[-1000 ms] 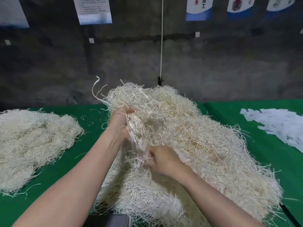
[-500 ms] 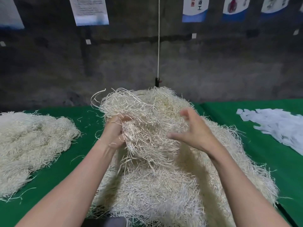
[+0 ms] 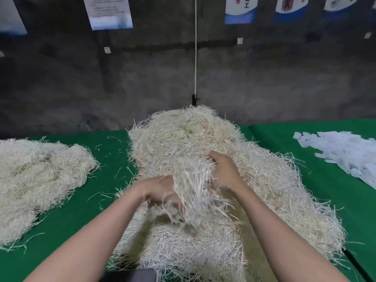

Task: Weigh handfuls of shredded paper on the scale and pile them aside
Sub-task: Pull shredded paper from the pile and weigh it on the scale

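A big heap of cream shredded paper covers the middle of the green table. Both my hands are dug into its near side. My left hand is blurred and grips a clump of strands low on the heap. My right hand curls its fingers into the same clump from the right. A second, flatter pile of shredded paper lies at the left. A dark grey edge, perhaps the scale, shows at the bottom between my forearms.
Several white paper slips are spread on the green table at the right. A dark concrete wall with posters stands behind. A white cord hangs down to a black clamp behind the heap. A dark gap runs along the table's right front.
My right hand, open above the heap half a second ago, has come down and closed into the strands. My left hand has dropped lower and toward me with its clump.
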